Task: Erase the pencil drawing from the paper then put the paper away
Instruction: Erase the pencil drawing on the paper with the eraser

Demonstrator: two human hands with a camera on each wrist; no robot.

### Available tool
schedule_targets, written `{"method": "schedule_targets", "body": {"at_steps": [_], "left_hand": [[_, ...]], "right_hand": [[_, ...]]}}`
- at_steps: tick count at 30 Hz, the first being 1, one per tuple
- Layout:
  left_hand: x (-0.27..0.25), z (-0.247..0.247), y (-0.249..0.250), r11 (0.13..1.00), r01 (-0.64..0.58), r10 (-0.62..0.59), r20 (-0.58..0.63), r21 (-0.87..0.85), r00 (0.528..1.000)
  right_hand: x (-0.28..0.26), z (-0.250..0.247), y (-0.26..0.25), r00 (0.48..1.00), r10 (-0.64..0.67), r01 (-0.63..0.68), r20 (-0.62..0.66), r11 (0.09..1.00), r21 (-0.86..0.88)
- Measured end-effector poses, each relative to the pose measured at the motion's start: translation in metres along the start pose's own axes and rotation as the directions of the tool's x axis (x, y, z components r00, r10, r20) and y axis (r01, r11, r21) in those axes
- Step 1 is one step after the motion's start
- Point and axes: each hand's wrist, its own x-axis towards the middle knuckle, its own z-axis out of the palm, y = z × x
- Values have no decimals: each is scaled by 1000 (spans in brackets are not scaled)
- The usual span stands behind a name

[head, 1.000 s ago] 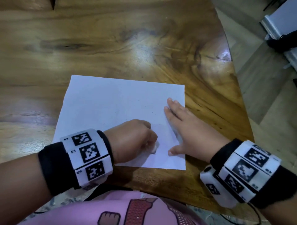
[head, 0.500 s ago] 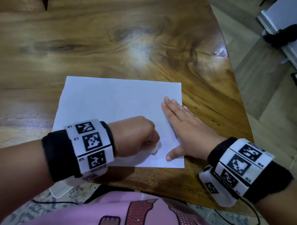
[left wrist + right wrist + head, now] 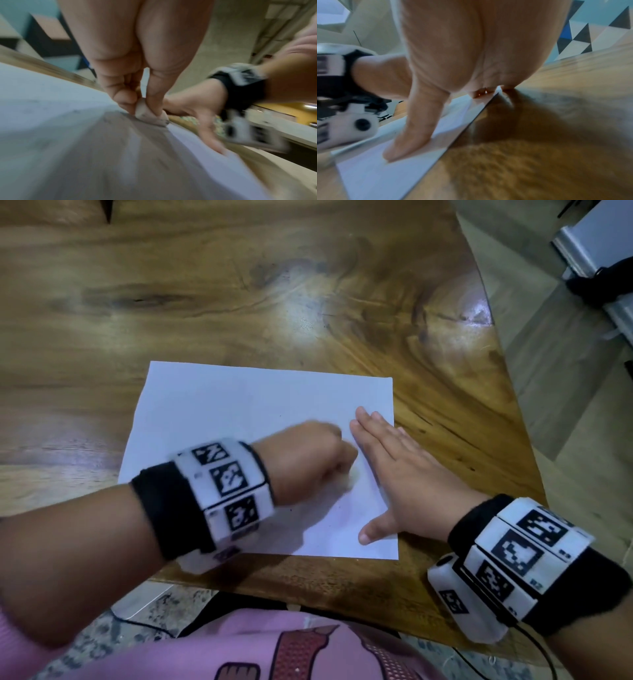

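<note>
Head view: white paper point(image 3: 239, 412) flat on wooden table point(image 3: 239, 285), near edge. Left hand point(image 3: 308, 460) pinches smudged eraser point(image 3: 147, 116) against sheet. Right hand point(image 3: 400, 474), fingers straight, presses paper's right side.

I am finding no readable text; the wrist bands point(image 3: 517, 556) are showing only black-and-white square codes.
</note>
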Motion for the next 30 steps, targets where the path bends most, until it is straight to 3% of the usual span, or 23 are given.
{"method": "schedule_targets", "body": {"at_steps": [2, 4, 6, 9, 15, 19, 22, 27, 30], "left_hand": [[15, -6, -2, 997, 79, -79, -72, -7, 994], [9, -1, -3, 999, 34, -33, -48, 8, 998], [-15, 5, -2, 999, -37, 37, 63, -7, 997], [-37, 10, -3, 999, -27, 31, 190, -23, 981], [4, -11, -15, 997, 71, -71, -32, 10, 997], [-34, 4, -14, 999, 12, -10, 40, -52, 999], [-53, 11, -12, 995, 43, -36, 77, -88, 996], [-18, -3, -13, 998, 36, -39, -47, -59, 998], [-2, -6, -12, 998, 62, -62, -40, -10, 997]], "right_hand": [[0, 0, 0, 1000, 2, -2, 1, 1000, 13], [1, 0, 0, 1000, 5, -5, 8, 1000, 17], [1, 1, 1, 1000, 6, -7, 8, 1000, 11], [0, 1, 1, 1000, 5, -5, 12, 1000, -4], [1, 0, -1, 1000, 16, -16, 20, 1000, -4], [0, -1, 0, 1000, 17, -17, 16, 1000, 17], [-1, -1, -1, 1000, 11, -11, 1, 1000, 12], [1, 0, -2, 1000, -6, 6, 0, 1000, -10], [0, -1, -3, 1000, 5, -5, 2, 1000, -1]]}}
